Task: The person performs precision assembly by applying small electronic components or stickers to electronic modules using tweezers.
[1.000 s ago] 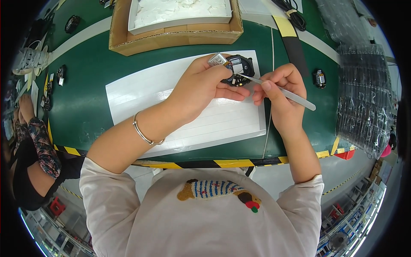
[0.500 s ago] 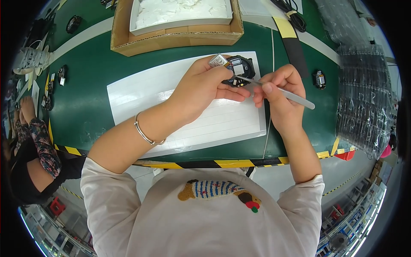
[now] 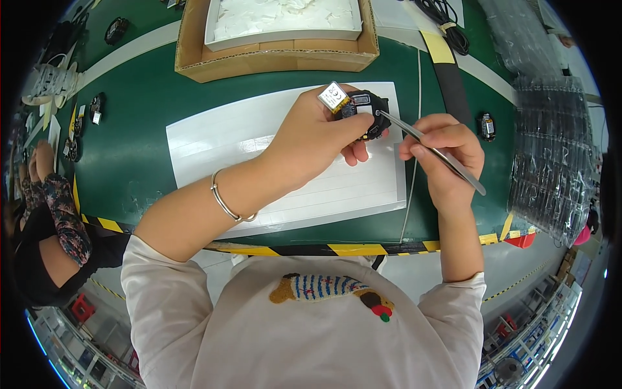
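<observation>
Small black device point(image 3: 365, 109), one, rounded, inner parts uncovered: held between left thumb and fingers, above the table point(image 3: 133, 159); judged light, stiff in the casing, delicate across the face, best taken by its outer rim

Flat silver-white cell point(image 3: 334, 96), one: just beyond the left thumb, at the device's left edge, with yellow along its lower side; judged smooth, easily dented, no place for a grip

Left hand point(image 3: 314, 129): fingers curled in beneath the device, thumb laid over its near part, hold firm-looking

Right hand point(image 3: 450, 181): thumb and forefinger pinched together on the tweezers

Tweezers point(image 3: 447, 159), metal, slender: slanting out of the right fingers, point at the device's right side, just past the left thumb tip; contact and tip gap cannot be told; judged light, springy, slick, best held mid-shank

White sheet point(image 3: 259, 139), lined: under the left fingers, on the table

Cardboard box point(image 3: 278, 61): beyond the left fingers

Second black device point(image 3: 486, 126): near the right fingers, to their right

Clear plastic trays point(image 3: 549, 155), stacked: farther right of the right fingers
</observation>
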The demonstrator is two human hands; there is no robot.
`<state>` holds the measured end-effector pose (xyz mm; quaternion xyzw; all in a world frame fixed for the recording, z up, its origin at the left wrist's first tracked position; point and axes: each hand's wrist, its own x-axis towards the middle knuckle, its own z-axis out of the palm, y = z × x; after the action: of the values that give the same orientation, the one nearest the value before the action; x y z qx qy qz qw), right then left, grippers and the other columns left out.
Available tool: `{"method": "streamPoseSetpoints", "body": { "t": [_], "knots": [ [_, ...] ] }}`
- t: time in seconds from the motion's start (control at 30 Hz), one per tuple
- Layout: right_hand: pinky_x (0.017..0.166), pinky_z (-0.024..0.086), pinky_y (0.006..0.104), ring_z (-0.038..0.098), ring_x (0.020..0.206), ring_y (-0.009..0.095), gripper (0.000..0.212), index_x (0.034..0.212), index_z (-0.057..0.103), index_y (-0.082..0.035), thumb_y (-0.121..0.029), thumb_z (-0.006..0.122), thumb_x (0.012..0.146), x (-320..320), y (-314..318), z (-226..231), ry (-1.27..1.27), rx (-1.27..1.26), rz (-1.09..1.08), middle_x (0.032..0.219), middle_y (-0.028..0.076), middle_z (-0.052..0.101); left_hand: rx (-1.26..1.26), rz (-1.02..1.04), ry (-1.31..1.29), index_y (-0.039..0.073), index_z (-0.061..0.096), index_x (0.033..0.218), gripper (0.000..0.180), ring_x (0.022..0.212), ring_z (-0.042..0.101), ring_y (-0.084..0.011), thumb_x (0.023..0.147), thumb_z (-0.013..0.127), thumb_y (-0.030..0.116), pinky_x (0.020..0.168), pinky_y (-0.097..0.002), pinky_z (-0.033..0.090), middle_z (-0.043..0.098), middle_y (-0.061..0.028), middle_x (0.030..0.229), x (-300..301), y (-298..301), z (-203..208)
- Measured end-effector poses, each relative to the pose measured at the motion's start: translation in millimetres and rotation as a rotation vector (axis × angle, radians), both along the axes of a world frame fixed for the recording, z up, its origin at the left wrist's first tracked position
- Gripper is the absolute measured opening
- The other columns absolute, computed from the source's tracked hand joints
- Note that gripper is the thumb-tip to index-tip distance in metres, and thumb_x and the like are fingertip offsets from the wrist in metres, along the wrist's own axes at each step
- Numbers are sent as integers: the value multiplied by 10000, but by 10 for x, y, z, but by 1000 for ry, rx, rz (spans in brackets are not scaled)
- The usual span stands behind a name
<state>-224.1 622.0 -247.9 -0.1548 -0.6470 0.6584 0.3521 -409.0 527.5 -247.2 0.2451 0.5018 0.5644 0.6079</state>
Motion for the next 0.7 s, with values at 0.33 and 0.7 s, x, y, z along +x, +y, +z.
{"method": "streamPoseSetpoints", "body": {
  "t": [0.33, 0.7],
  "knots": [
    [677, 522, 254, 653, 790, 185, 187, 858, 617, 18, 113, 712, 727, -56, -126, -4, -214, 544, -226, 884, 142, 662, 9, 33, 55, -51, 535, 984, 164, 558, 601, -118, 855, 567, 46, 484, -244, 501, 605, -83, 716, 54, -20, 2],
    [759, 541, 289, 678, 865, 212, 123, 898, 563, 36, 93, 638, 818, -38, -32, -42, -113, 97, -58, 906, 151, 659, 74, 21, 52, -39, 533, 1044, 176, 582, 604, -109, 887, 515, 37, 496, -232, 500, 626, -86, 780, 82, -43, -22]
  ]
}}
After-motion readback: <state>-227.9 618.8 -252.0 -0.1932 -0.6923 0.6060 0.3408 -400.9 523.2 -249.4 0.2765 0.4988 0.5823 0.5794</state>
